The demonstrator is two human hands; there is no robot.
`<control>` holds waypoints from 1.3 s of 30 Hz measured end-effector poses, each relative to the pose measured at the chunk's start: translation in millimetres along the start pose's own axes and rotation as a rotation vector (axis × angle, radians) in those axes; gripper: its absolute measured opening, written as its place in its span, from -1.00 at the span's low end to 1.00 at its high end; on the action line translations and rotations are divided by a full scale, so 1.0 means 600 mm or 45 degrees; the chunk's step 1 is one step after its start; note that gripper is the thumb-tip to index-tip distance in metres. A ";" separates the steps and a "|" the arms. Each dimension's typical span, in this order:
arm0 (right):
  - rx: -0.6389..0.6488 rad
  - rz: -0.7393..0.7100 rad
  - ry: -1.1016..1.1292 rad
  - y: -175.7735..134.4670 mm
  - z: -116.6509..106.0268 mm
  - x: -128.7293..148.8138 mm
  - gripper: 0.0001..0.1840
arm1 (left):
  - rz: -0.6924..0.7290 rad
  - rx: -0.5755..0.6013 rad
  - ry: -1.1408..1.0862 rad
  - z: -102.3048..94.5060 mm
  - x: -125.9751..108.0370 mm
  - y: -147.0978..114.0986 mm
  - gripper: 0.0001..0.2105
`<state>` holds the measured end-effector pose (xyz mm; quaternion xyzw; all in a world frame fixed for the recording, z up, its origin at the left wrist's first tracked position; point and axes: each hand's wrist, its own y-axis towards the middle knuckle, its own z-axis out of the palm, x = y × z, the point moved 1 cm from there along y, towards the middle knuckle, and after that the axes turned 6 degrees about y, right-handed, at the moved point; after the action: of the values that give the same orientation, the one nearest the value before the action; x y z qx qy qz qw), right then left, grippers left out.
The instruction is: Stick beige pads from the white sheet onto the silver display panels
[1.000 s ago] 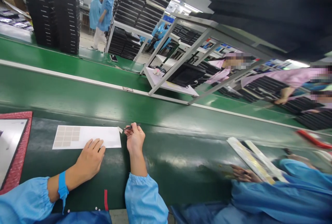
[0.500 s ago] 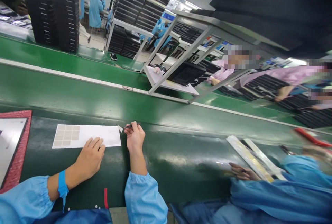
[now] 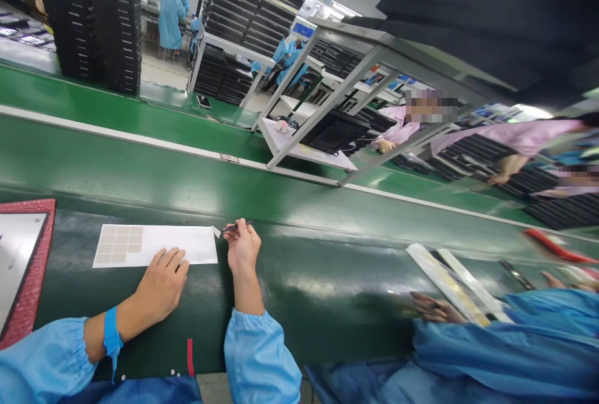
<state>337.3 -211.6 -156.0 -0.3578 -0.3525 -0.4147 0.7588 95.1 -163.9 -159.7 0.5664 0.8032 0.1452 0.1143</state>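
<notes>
My left hand (image 3: pixel 163 285) lies with fingers extended on the lower edge of a white label sheet (image 3: pixel 191 238). Rows of beige rectangular labels (image 3: pixel 120 243) cover the sheet's left part. At its upper right corner, my right hand (image 3: pixel 244 249) pinches dark tweezers (image 3: pixel 230 228). A small pale label (image 3: pixel 216 231) sits at the tweezers' tip; whether it touches the sheet, I cannot tell. A blue band (image 3: pixel 112 335) circles my left wrist.
Left of the sheet, a panel (image 3: pixel 19 260) lies on pink bubble wrap (image 3: pixel 35 285). A red strip (image 3: pixel 189 357) is at the front edge. To my right, a co-worker's hand (image 3: pixel 435 309) is near long white strips (image 3: pixel 447 282). A metal rack (image 3: pixel 304 138) stands beyond.
My hands, the sheet and the tweezers hold practically the same position. At far right a co-worker's hand and sleeve have shifted, and a dark tool beside them shows more fully.
</notes>
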 end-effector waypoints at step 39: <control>0.015 -0.018 -0.018 0.003 -0.009 -0.005 -0.51 | -0.001 0.033 -0.017 -0.001 -0.003 -0.001 -0.76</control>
<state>338.7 -214.2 -161.8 -0.3536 -0.3629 -0.4154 0.7555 95.0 -165.8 -159.1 0.5685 0.8044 0.1309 0.1124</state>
